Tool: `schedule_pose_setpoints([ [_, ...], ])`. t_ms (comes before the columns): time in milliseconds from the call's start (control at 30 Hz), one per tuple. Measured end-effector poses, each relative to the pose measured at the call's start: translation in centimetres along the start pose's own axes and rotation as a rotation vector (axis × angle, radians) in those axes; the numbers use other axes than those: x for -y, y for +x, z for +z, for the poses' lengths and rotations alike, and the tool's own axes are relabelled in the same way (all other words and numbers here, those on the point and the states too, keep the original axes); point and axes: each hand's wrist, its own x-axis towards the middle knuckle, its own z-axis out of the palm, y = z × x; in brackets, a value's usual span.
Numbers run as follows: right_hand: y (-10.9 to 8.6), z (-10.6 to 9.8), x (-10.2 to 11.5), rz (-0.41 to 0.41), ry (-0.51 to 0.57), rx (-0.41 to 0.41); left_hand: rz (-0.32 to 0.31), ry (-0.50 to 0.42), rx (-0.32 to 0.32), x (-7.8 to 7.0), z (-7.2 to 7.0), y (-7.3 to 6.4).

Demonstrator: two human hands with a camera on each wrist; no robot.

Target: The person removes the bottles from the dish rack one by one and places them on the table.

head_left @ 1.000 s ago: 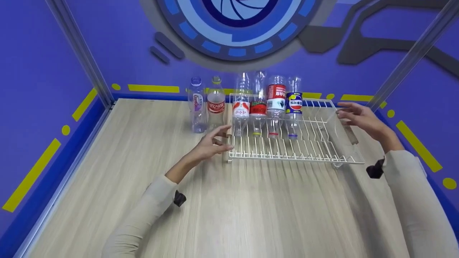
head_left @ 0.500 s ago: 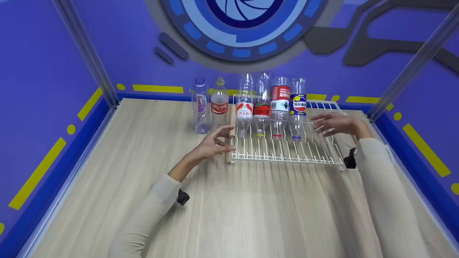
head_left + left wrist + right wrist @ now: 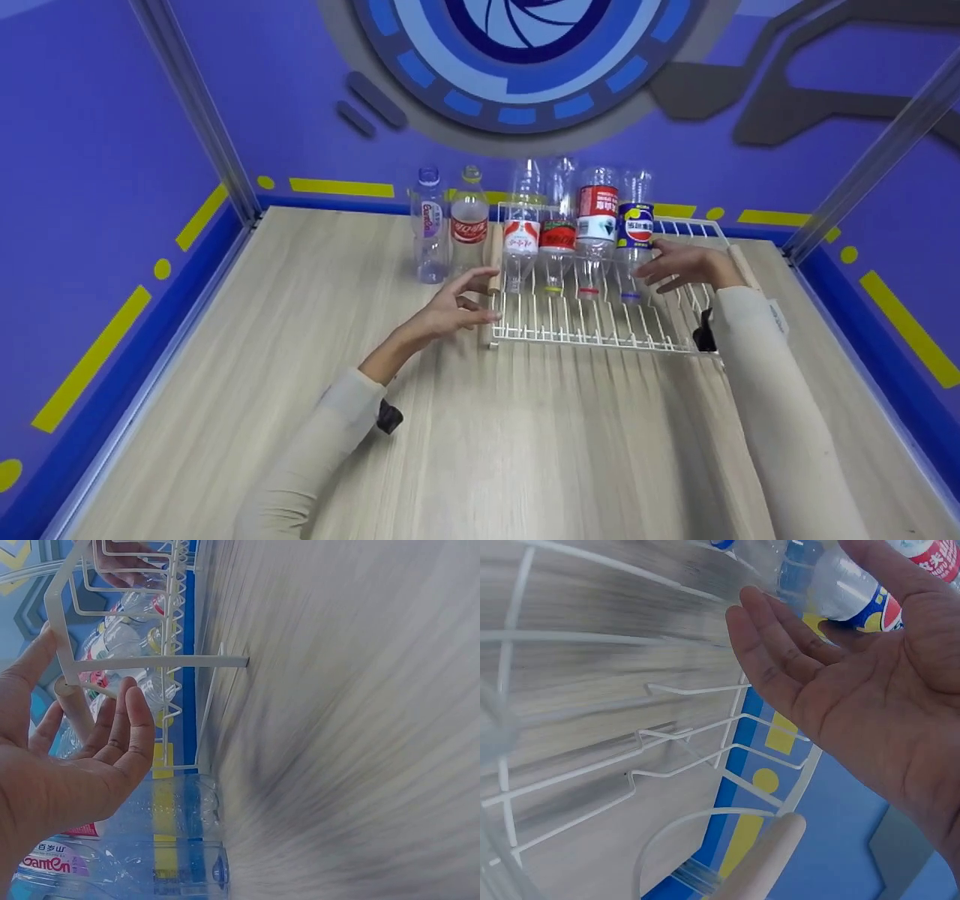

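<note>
A white wire dish rack [image 3: 585, 341] with wooden side handles stands on the table, holding a row of upside-down empty plastic bottles. My left hand [image 3: 442, 311] is at its left side, with one fingertip at the front corner and the other fingers loosely bent about the wooden handle [image 3: 73, 706]. From the right, my right hand [image 3: 686, 264] reaches over the rack, its fingertips right at the blue-labelled Pepsi bottle [image 3: 636, 225], the rightmost one. Beside that stand a red-and-white-labelled bottle [image 3: 598, 210], a red-and-black-labelled bottle [image 3: 558, 236] and a white-labelled bottle [image 3: 520, 236].
Left of the rack a Ganten water bottle [image 3: 430, 240] and a Coca-Cola bottle [image 3: 469, 225] stand upright. Behind them rises a blue-purple wall [image 3: 277, 142]. The rack's right wooden handle [image 3: 769, 859] lies beside my right wrist.
My right hand has moved left from the rack's right side to the Pepsi bottle. The left hand stays at the left handle. The view has shifted slightly.
</note>
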Motion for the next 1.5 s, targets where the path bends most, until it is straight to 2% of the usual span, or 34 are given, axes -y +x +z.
schedule_pose_setpoints([
  [267,0.6,0.6,0.2,0.051,-0.004,0.058,0.0,0.019,-0.004,0.1,0.0,-0.2],
  [500,0.5,0.2,0.0,0.037,-0.058,0.05,0.001,0.017,0.006,0.2,0.0,-0.1],
  [767,-0.7,-0.5,-0.8,0.01,-0.062,0.044,-0.005,0.02,0.007,0.3,-0.1,-0.1],
  [1167,-3.1,-1.4,-2.3,-0.128,0.011,-0.123,-0.02,0.019,-0.012,0.2,-0.1,-0.2],
  [1300,-3.8,-1.3,-2.7,-0.171,0.088,-0.199,-0.016,0.026,-0.014,0.3,-0.1,-0.1],
  [1500,-4.4,-0.9,-3.1,-0.255,0.347,-0.29,0.002,0.026,-0.003,0.3,0.1,-0.1],
])
